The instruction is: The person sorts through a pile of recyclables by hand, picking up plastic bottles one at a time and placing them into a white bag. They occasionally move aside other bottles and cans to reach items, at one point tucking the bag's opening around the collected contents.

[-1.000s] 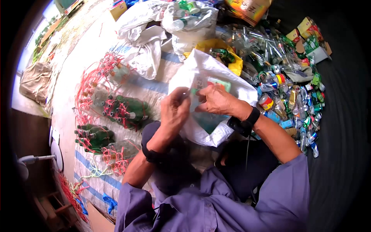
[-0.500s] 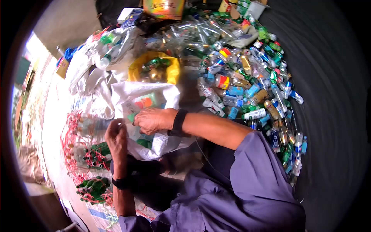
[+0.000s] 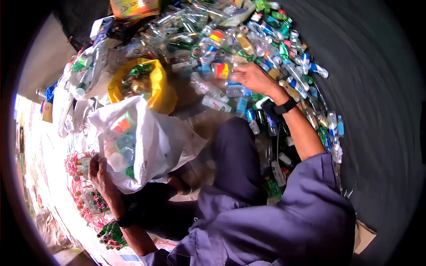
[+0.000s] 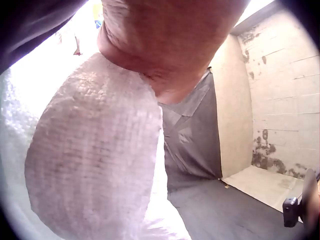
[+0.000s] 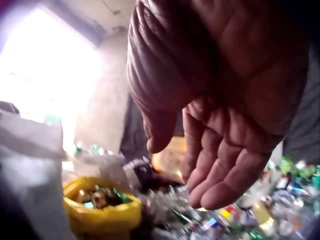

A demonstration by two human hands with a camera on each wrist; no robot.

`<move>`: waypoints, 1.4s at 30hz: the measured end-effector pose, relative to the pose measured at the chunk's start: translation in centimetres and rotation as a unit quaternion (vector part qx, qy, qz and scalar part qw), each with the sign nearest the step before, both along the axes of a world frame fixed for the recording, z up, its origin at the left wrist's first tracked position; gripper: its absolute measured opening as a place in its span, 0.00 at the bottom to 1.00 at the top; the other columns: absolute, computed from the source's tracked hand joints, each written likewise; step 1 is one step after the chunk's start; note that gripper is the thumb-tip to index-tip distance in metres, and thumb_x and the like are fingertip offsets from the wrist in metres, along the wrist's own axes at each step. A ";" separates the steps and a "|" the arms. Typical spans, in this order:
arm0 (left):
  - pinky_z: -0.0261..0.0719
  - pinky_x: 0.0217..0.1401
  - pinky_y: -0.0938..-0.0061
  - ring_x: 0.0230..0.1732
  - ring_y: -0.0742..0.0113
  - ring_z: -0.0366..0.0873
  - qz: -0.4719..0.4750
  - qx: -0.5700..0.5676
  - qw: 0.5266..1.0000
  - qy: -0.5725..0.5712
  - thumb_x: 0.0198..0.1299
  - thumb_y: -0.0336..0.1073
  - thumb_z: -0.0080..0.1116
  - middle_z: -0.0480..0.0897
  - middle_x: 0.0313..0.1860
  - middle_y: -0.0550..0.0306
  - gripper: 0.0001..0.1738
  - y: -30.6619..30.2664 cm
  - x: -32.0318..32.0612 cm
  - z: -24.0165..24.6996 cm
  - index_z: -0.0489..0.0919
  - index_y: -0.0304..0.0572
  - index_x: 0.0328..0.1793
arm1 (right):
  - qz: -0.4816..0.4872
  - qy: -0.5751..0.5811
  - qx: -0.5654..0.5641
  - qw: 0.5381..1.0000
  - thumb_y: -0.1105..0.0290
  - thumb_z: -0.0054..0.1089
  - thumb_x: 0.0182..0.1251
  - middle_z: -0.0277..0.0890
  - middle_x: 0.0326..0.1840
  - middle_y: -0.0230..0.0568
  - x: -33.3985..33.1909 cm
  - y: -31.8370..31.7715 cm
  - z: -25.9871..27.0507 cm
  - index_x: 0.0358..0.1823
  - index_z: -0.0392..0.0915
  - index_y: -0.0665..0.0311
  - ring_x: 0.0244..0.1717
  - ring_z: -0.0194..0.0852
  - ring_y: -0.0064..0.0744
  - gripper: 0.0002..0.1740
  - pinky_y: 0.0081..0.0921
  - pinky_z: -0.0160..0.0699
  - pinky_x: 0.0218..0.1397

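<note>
A white woven sack (image 3: 155,150) stands before my knees, its mouth open, with clear and green plastic bottles (image 3: 126,146) inside. My left hand (image 3: 105,179) is at the sack's left rim, fingers pointing up; I cannot tell whether they grip the rim. In the left wrist view, the sack's wall (image 4: 95,155) bulges just under that hand (image 4: 170,45), and its fingertips are hidden. My right hand (image 3: 257,80) reaches over the heap of bottles and cans (image 3: 266,48). Its fingers (image 5: 220,175) extend with nothing in them, near a bottle with a red and yellow label (image 3: 220,71).
A yellow bag (image 3: 162,91) of cans stands behind the sack. Farther left is another white bag (image 3: 73,111) with bottles. Green bottles (image 3: 111,235) bundled with pink twine lie at the left. Black sheeting (image 3: 355,111) spreads along the right.
My right hand has left the sack's mouth and moved right, over the heap. My left hand has moved down to the sack's left rim. The head view has turned right.
</note>
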State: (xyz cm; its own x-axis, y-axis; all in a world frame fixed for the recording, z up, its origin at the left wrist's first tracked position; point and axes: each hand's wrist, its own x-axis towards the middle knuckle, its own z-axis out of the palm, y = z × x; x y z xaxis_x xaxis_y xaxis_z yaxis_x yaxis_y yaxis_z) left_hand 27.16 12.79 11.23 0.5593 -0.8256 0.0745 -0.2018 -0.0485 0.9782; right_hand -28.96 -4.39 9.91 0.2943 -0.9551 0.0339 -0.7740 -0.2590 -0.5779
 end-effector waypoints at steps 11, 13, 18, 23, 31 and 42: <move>0.71 0.50 0.73 0.44 0.68 0.73 0.010 0.080 0.983 -0.164 0.66 0.37 0.56 0.81 0.43 0.56 0.20 -0.4 -4.8 3.0 0.79 0.31 0.59 | -0.144 0.166 0.215 0.952 0.58 0.58 0.66 0.82 0.29 0.50 -14.6 28.8 -37.5 0.34 0.82 0.61 0.35 0.83 0.54 0.14 0.49 0.80 0.37; 0.70 0.57 0.70 0.49 0.63 0.74 -0.009 0.087 0.981 -0.174 0.66 0.39 0.56 0.81 0.49 0.52 0.22 -0.1 -3.0 1.9 0.78 0.30 0.60 | -0.090 0.083 0.285 0.951 0.57 0.59 0.66 0.80 0.28 0.45 -14.5 32.8 -44.4 0.36 0.81 0.61 0.36 0.84 0.49 0.13 0.47 0.81 0.38; 0.69 0.62 0.69 0.53 0.61 0.75 -0.019 0.085 0.981 -0.171 0.67 0.40 0.56 0.80 0.53 0.50 0.23 -0.7 -2.0 0.9 0.78 0.29 0.61 | -0.047 -0.025 0.269 0.962 0.53 0.68 0.64 0.73 0.31 0.30 -10.6 36.7 -48.7 0.44 0.77 0.57 0.35 0.80 0.35 0.18 0.43 0.82 0.44; 0.70 0.60 0.70 0.52 0.62 0.75 -0.011 0.091 0.981 -0.172 0.67 0.39 0.57 0.81 0.52 0.51 0.22 -1.3 -2.3 0.7 0.78 0.29 0.60 | -0.530 -0.343 0.507 0.587 0.48 0.73 0.61 0.71 0.36 0.32 -3.6 28.8 -37.9 0.45 0.76 0.56 0.37 0.73 0.36 0.24 0.48 0.80 0.53; 0.71 0.57 0.72 0.49 0.64 0.75 -0.006 0.103 0.979 -0.174 0.67 0.38 0.57 0.81 0.50 0.52 0.21 -1.5 -2.8 0.2 0.78 0.29 0.60 | -0.595 -0.374 0.448 0.553 0.50 0.75 0.57 0.78 0.47 0.39 -1.4 26.2 -38.4 0.49 0.76 0.58 0.50 0.78 0.40 0.26 0.44 0.79 0.51; 0.72 0.53 0.74 0.46 0.68 0.75 0.001 0.101 0.984 -0.148 0.66 0.36 0.58 0.82 0.47 0.55 0.19 -1.3 -2.7 -0.2 0.79 0.30 0.58 | -0.550 -0.410 0.326 0.650 0.53 0.75 0.56 0.77 0.31 0.29 -3.5 25.2 -31.8 0.40 0.79 0.56 0.29 0.77 0.26 0.19 0.29 0.79 0.33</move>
State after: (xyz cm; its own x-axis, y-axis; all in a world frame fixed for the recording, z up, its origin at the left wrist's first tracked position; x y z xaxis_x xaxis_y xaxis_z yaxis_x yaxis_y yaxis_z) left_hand 24.48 11.45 11.00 0.5402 -0.8387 0.0693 -0.4753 -0.2362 0.8475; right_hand -32.49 20.76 -21.93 -0.4407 -0.4611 -0.7702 0.3558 0.6980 -0.6215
